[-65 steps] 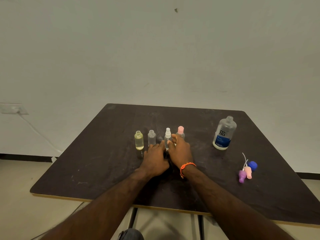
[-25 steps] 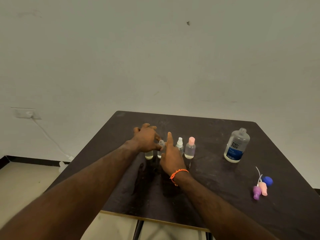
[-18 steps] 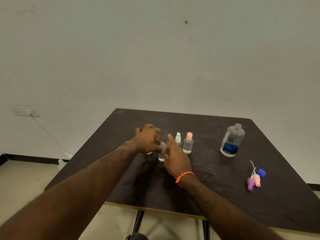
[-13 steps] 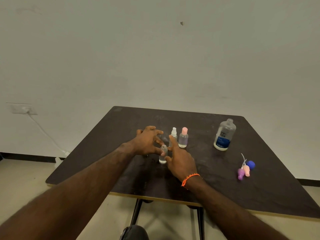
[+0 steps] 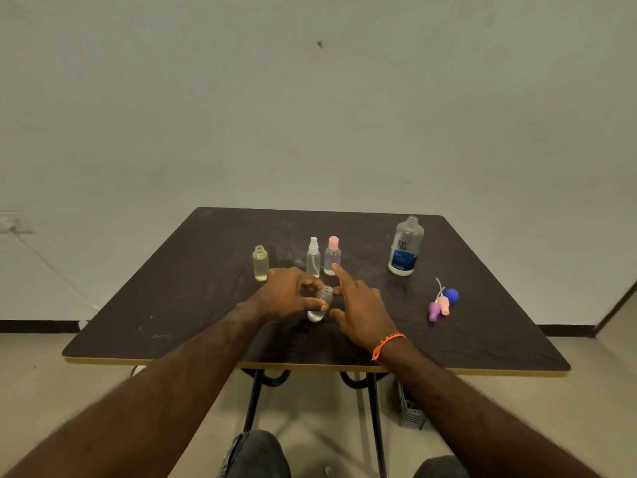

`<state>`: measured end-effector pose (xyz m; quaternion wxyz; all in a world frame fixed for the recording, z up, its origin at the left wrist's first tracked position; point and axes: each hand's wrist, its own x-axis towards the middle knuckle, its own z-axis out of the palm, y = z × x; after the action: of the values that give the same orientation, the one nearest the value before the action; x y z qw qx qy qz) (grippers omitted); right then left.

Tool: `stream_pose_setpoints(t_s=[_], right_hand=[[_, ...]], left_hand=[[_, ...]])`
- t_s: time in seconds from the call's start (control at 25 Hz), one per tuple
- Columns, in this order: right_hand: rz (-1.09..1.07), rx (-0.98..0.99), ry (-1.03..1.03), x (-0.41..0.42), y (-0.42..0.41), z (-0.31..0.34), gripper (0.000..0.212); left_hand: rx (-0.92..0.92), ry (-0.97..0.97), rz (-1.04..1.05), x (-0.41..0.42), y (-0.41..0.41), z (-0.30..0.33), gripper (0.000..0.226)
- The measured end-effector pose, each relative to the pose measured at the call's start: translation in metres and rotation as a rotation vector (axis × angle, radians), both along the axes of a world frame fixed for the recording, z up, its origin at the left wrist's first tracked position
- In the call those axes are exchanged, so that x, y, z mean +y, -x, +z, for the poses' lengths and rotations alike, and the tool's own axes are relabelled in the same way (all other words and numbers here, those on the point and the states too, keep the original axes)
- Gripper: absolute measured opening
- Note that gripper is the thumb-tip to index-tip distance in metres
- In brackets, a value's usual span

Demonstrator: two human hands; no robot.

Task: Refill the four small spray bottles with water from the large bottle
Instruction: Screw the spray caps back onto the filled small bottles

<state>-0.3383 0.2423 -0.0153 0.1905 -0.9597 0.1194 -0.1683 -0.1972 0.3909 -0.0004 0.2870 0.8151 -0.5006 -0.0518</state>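
Observation:
A small clear uncapped bottle (image 5: 320, 305) stands on the dark table (image 5: 193, 305) near its middle. My left hand (image 5: 287, 296) grips it with thumb and fingers. My right hand (image 5: 358, 307) rests beside it on the right, fingers spread and forefinger pointing up, thumb close to the bottle. Farther back stand an uncapped yellowish bottle (image 5: 260, 263), a bottle with a white sprayer (image 5: 313, 258) and a bottle with a pink cap (image 5: 332, 257). The large bottle (image 5: 405, 246) with a blue label stands uncapped at the back right.
Three loose spray tops, purple (image 5: 433, 310), pink (image 5: 444, 304) and blue (image 5: 451, 295), lie together on the right side of the table. A wall rises behind the table. A small grey basket (image 5: 412, 414) sits on the floor under the table.
My left hand has drawn the clear uncapped bottle out of the row toward me, leaving the yellowish bottle uncovered. My right hand came back with it, beside the bottle.

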Motion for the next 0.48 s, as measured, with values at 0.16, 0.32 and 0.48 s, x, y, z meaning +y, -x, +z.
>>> stream_pose_setpoints(t_s=[0.16, 0.32, 0.48], right_hand=[[-0.085, 0.011, 0.214, -0.039, 0.028, 0.013, 0.052], [-0.251, 0.269, 0.56, -0.105, 0.066, 0.024, 0.035], [-0.195, 0.502, 0.72, -0.136, 0.082, 0.021, 0.031]], left_hand=[[0.049, 0.079, 0.092, -0.004, 0.002, -0.012, 0.03], [0.141, 0.173, 0.143, 0.001, 0.004, -0.027, 0.029], [0.217, 0.217, 0.198, 0.002, 0.01, -0.032, 0.042]])
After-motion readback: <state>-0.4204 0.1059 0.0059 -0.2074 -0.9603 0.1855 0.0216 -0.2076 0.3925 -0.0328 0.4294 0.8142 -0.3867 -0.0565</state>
